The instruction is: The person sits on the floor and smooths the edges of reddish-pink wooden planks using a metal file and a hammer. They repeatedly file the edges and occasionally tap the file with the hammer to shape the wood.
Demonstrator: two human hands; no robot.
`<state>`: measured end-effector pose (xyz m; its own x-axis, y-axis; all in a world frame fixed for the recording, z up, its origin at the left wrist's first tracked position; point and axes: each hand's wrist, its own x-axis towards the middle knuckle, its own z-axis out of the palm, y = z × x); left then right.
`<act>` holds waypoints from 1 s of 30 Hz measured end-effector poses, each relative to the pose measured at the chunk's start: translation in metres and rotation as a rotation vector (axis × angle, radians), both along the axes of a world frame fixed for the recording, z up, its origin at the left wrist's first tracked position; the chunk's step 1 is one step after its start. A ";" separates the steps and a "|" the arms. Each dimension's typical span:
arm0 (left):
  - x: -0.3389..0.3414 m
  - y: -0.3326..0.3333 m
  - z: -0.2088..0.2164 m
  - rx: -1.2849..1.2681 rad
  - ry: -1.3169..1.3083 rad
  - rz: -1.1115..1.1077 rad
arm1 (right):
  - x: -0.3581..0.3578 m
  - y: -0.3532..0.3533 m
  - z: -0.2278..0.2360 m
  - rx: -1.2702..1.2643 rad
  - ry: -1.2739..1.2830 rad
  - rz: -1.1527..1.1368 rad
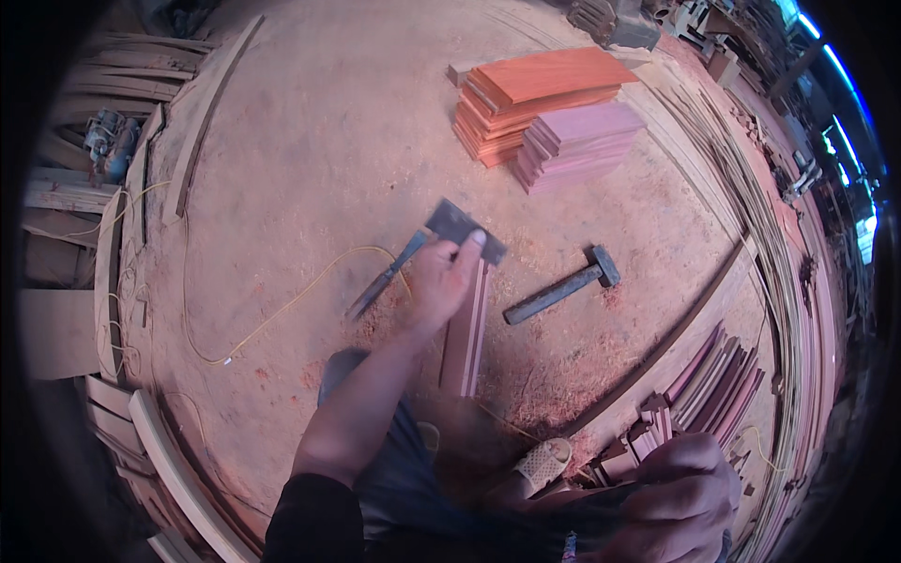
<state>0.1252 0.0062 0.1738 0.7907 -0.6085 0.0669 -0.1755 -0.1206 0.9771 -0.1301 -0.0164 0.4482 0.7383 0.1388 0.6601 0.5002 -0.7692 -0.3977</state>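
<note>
My left hand (444, 279) is closed on a dark, flat rectangular metal plate (454, 223) that looks like a scraper, thumb pressed on its face. The plate lies across the far end of a reddish wooden strip (464, 352) with lengthwise grooves. Just left of this hand, a chisel (383, 276) rests on the ground. To the right of the strip lies a hammer (561, 286) with a dark head. At the lower right, close to the camera, my right hand (678, 497) has its fingers curled tight; whatever they may hold is hidden.
Two stacks of boards, one orange (549, 80) and one pinkish (587, 141), stand at the far right. Several moulded strips (713, 389) lie beyond my right hand. A thin yellow cord (291, 308) crosses the dusty floor; a sandal (544, 464) shows near my legs.
</note>
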 end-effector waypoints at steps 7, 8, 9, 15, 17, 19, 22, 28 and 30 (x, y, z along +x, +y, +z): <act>0.054 0.039 0.004 -0.169 0.003 0.259 | 0.052 -0.017 -0.086 -0.102 0.163 0.034; 0.058 0.045 0.005 -0.195 0.004 0.282 | 0.067 -0.014 -0.121 -0.050 0.418 0.020; 0.062 0.048 0.005 -0.184 0.053 0.309 | 0.086 -0.013 -0.157 0.010 0.610 -0.003; 0.065 0.046 0.001 -0.153 0.025 0.296 | 0.153 0.021 -0.327 0.321 1.145 -0.227; 0.062 0.040 -0.005 -0.213 -0.018 0.254 | 0.143 0.030 -0.354 0.354 1.075 -0.410; 0.059 0.034 -0.011 -0.191 0.016 0.209 | 0.115 0.028 -0.373 0.249 0.890 -0.674; 0.056 0.027 -0.018 -0.181 0.082 0.166 | 0.076 0.029 -0.398 0.493 0.989 -0.924; 0.044 0.013 -0.019 -0.090 0.212 0.020 | 0.041 0.047 -0.435 0.912 1.342 -0.939; 0.039 0.007 -0.022 -0.117 0.218 -0.007 | 0.042 0.045 -0.446 0.886 1.370 -0.932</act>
<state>0.1645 0.0134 0.1523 0.7899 -0.6123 -0.0341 0.0400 -0.0040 0.9992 -0.0883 0.0284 0.0021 0.3753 -0.5717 -0.7296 -0.8700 0.0542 -0.4900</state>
